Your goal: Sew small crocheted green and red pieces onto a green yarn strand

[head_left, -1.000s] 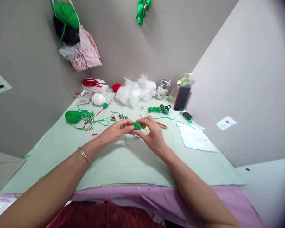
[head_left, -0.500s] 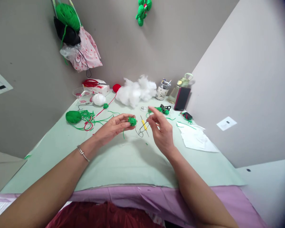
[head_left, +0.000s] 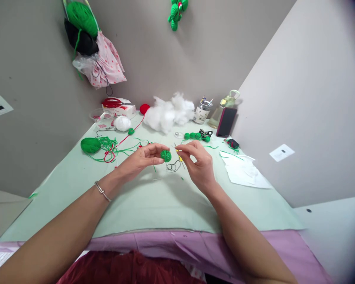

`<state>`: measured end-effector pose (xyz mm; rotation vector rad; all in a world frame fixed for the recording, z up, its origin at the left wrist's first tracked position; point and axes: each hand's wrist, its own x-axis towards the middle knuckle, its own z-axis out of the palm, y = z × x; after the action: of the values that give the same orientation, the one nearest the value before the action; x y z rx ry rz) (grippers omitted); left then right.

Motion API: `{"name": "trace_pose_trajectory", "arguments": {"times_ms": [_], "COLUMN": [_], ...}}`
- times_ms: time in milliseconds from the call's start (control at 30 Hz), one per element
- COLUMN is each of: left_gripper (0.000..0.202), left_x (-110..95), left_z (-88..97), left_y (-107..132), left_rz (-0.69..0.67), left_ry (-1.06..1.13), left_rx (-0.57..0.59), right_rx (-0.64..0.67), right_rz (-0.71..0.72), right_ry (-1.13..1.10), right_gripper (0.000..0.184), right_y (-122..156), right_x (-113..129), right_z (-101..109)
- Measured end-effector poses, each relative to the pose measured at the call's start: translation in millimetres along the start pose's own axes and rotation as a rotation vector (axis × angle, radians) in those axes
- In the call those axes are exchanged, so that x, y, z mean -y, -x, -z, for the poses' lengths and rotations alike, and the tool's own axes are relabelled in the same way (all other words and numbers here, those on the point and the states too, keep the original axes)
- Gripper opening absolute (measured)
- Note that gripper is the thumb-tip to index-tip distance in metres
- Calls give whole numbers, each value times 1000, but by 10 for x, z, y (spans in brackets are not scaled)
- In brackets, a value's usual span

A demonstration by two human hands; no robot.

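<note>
My left hand [head_left: 142, 158] pinches a small green crocheted ball [head_left: 166, 155] between thumb and fingertips above the pale green table cloth [head_left: 142, 201]. A few centimetres to its right, my right hand [head_left: 198, 163] is closed in a pinch on a thin needle [head_left: 176, 148] whose tip points toward the ball. A loop of dark thread [head_left: 173, 167] hangs down between the two hands. A yellow-handled crochet hook [head_left: 180, 158] lies on the cloth just behind my right fingers.
A green yarn ball [head_left: 90, 145] with tangled green and red strands lies at the left. White stuffing [head_left: 169, 112], a red yarn ball [head_left: 144, 108], a pen cup [head_left: 202, 113], a bottle [head_left: 225, 105] and a phone [head_left: 227, 122] line the back. White paper [head_left: 244, 170] lies at the right.
Half a second ago my right hand was drawn away to the right with the thread stretched out. It has come back toward the green ball, and the thread now hangs in a slack loop.
</note>
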<state>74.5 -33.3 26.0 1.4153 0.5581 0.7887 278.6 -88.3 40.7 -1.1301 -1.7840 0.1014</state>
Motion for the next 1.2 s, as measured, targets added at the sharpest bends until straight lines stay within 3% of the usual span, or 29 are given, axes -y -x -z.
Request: {"name": "trace_pose_trajectory", "arguments": {"times_ms": [233,433,633,933,1200], "left_gripper": [36,35,28,22,26], "left_x": [12,-13,-13,30,70], "left_z": [-21,-9,-3,-58,-86], "left_y": [8,12,3,-2,-16], "left_rz": [18,23,8,76,46], "left_ry": [-3,-25,137,207,196], "left_rx": [73,48,65,38,9], "right_rx": [139,162,141,207,157], "right_rz": [74,-48,-163,-134,-158], "right_ry": [57,-66,-236,-190,-182], "right_gripper": [19,12,9,16,11], "right_y": [10,-12,-26,16,32], "right_x": [-25,41,8,-2,-39], "right_z": [-37,13,32,-57,-80]}}
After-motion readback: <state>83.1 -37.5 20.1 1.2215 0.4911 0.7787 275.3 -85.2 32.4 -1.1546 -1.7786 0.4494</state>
